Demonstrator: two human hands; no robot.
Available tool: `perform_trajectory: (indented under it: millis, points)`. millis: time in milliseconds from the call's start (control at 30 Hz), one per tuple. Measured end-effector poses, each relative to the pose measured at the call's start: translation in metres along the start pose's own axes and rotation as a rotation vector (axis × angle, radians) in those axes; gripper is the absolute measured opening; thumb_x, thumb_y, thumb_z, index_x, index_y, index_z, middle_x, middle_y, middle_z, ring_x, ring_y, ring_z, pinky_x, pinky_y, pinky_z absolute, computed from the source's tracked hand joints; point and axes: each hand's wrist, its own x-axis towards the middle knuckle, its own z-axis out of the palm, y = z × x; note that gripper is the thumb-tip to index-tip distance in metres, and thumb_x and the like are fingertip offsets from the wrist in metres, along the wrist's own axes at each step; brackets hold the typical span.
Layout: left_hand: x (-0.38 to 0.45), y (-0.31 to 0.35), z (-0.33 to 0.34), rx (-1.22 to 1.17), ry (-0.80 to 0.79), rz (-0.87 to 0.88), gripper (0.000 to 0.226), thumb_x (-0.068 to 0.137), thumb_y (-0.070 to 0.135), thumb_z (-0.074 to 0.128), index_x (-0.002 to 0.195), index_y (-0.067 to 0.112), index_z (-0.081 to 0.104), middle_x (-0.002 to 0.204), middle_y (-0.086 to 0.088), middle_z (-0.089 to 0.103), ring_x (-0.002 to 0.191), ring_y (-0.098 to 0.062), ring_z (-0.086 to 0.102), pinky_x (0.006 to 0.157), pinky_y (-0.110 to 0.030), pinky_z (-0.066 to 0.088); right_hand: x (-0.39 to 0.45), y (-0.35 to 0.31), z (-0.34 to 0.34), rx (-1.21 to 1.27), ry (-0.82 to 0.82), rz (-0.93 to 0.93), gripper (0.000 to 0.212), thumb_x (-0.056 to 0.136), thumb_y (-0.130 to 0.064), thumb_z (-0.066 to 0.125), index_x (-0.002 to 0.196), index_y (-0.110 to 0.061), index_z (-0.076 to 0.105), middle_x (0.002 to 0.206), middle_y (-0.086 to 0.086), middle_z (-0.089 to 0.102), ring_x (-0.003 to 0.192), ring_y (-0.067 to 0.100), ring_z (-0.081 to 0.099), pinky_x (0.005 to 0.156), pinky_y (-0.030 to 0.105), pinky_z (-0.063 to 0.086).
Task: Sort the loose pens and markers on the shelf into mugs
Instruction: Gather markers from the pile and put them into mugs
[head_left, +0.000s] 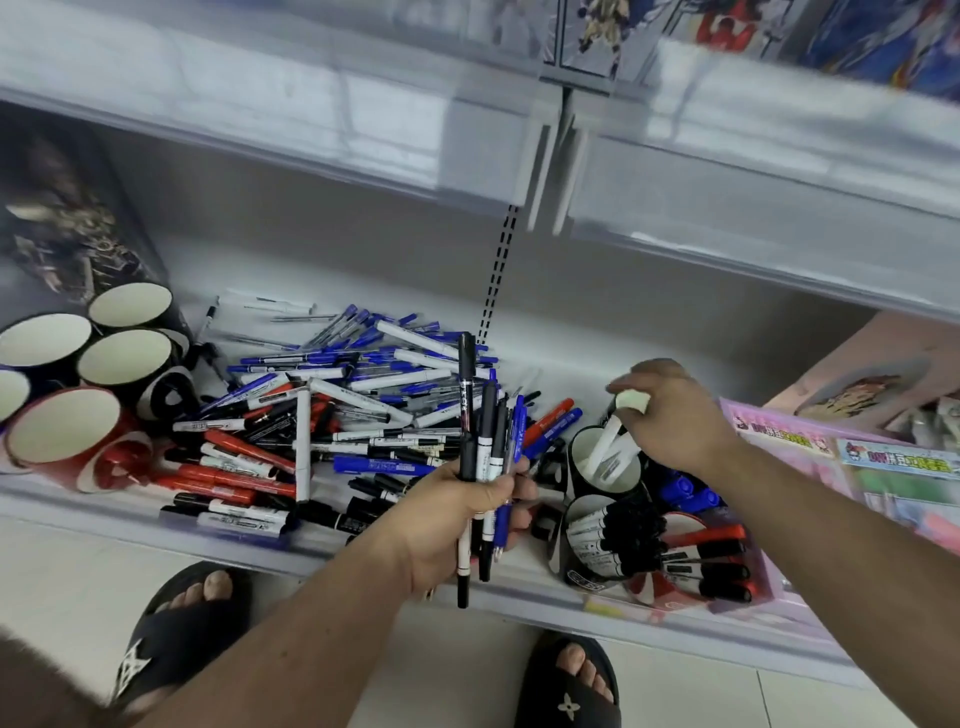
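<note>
Loose pile: pens and markers (363, 410) lie heaped and crossed on the shelf (597, 605), centre of the frame, between the two groups of mugs.
Left hand: left hand (457, 525), lower centre, fingers curled round a bundle of markers (480, 457) held upright, black, white and blue barrels fanning out above the fist.
Right hand: right hand (675, 415), right of centre, pinches a white marker (610, 441) by its top end, its lower end already inside the black mug (608, 467).
Filled mugs: a second black mug (592, 545) and a red mug (675, 571), lower right, hold black and red markers.
Empty mugs: a cluster of empty mugs (124, 358) sits at the left edge.
Handling: the barrels look light, stiff and smooth, so probably slippery in a bunch; a loosely held bundle could slide apart.
Where to hold: mid-barrel for a bundle; near the cap end for lowering a single marker into a mug.
Risk: mugs look like ceramic, and could tip if knocked.
</note>
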Motion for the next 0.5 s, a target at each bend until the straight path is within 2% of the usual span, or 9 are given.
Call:
perform_trajectory:
  millis: [33, 67, 133, 167, 200, 267, 300, 400, 500]
  points:
    - [-0.001, 0.0, 0.0, -0.002, -0.039, -0.002, 0.024, 0.089, 0.005, 0.057, 0.11, 0.006, 0.068, 0.083, -0.007, 0.069, 0.066, -0.019, 0.063, 0.065, -0.033, 0.051, -0.003, -0.014, -0.004, 0.179, 0.001, 0.024, 0.023, 0.091, -0.016, 0.065, 0.11, -0.029, 0.069, 0.122, -0.004, 0.058, 0.098, 0.008, 0.058, 0.083, 0.013, 0.036]
    - [-0.001, -0.001, -0.001, -0.006, -0.082, -0.003, 0.025, 0.086, 0.007, 0.059, 0.11, 0.006, 0.069, 0.082, -0.007, 0.067, 0.065, -0.019, 0.062, 0.064, -0.033, 0.051, -0.008, -0.031, -0.008, 0.416, -0.066, 0.066, 0.019, 0.09, -0.014, 0.066, 0.103, -0.028, 0.069, 0.111, -0.004, 0.065, 0.08, 0.007, 0.059, 0.073, 0.018, 0.043]
    - [-0.003, -0.002, -0.002, -0.013, -0.16, -0.006, 0.026, 0.084, 0.007, 0.065, 0.11, 0.008, 0.07, 0.081, -0.007, 0.064, 0.065, -0.02, 0.059, 0.062, -0.033, 0.051, -0.022, -0.061, -0.012, 0.813, -0.257, 0.114, 0.016, 0.09, -0.011, 0.067, 0.101, -0.023, 0.068, 0.092, 0.002, 0.07, 0.057, 0.01, 0.053, 0.055, 0.024, 0.04]
    - [-0.003, -0.003, -0.003, -0.013, -0.194, -0.011, 0.029, 0.083, 0.007, 0.065, 0.112, 0.009, 0.07, 0.08, -0.006, 0.063, 0.065, -0.019, 0.059, 0.061, -0.033, 0.051, -0.028, -0.07, -0.013, 0.878, -0.319, 0.092, 0.016, 0.09, -0.014, 0.068, 0.103, -0.024, 0.068, 0.088, 0.002, 0.07, 0.054, 0.012, 0.051, 0.052, 0.025, 0.037]
    - [-0.003, -0.003, -0.003, -0.009, -0.224, -0.02, 0.033, 0.082, 0.009, 0.063, 0.114, 0.009, 0.069, 0.08, -0.006, 0.063, 0.065, -0.019, 0.058, 0.061, -0.032, 0.051, -0.033, -0.077, -0.013, 0.895, -0.367, 0.062, 0.02, 0.088, -0.021, 0.071, 0.107, -0.028, 0.066, 0.088, 0.0, 0.07, 0.055, 0.014, 0.051, 0.051, 0.025, 0.037]
    - [-0.004, -0.003, -0.004, -0.009, -0.268, -0.034, 0.036, 0.08, 0.012, 0.059, 0.115, 0.011, 0.069, 0.079, -0.005, 0.062, 0.064, -0.018, 0.057, 0.06, -0.032, 0.05, -0.038, -0.085, -0.014, 0.889, -0.425, 0.009, 0.042, 0.077, -0.039, 0.073, 0.116, -0.04, 0.06, 0.098, -0.001, 0.07, 0.06, 0.015, 0.055, 0.052, 0.022, 0.041]
    - [-0.004, -0.003, -0.004, -0.015, -0.283, -0.042, 0.034, 0.08, 0.012, 0.059, 0.112, 0.012, 0.071, 0.079, -0.004, 0.063, 0.064, -0.018, 0.057, 0.06, -0.032, 0.05, -0.038, -0.085, -0.013, 0.886, -0.429, -0.005, 0.051, 0.073, -0.041, 0.074, 0.121, -0.045, 0.055, 0.104, -0.001, 0.07, 0.061, 0.014, 0.057, 0.053, 0.02, 0.043]
    - [-0.005, -0.004, -0.006, -0.012, -0.325, -0.065, 0.028, 0.077, 0.016, 0.063, 0.103, 0.015, 0.075, 0.078, -0.002, 0.063, 0.063, -0.016, 0.057, 0.06, -0.031, 0.05, -0.038, -0.087, -0.01, 0.829, -0.404, -0.058, 0.058, 0.083, -0.025, 0.075, 0.131, -0.044, 0.05, 0.107, -0.001, 0.07, 0.063, 0.013, 0.062, 0.059, 0.019, 0.048]
    - [-0.005, -0.004, -0.008, 0.025, -0.335, -0.068, 0.016, 0.077, 0.019, 0.064, 0.087, 0.016, 0.076, 0.079, -0.002, 0.064, 0.063, -0.015, 0.057, 0.058, -0.028, 0.049, -0.039, -0.091, -0.006, 0.808, -0.389, -0.051, 0.045, 0.085, -0.008, 0.073, 0.124, -0.026, 0.058, 0.085, -0.003, 0.07, 0.053, 0.013, 0.058, 0.058, 0.023, 0.05]
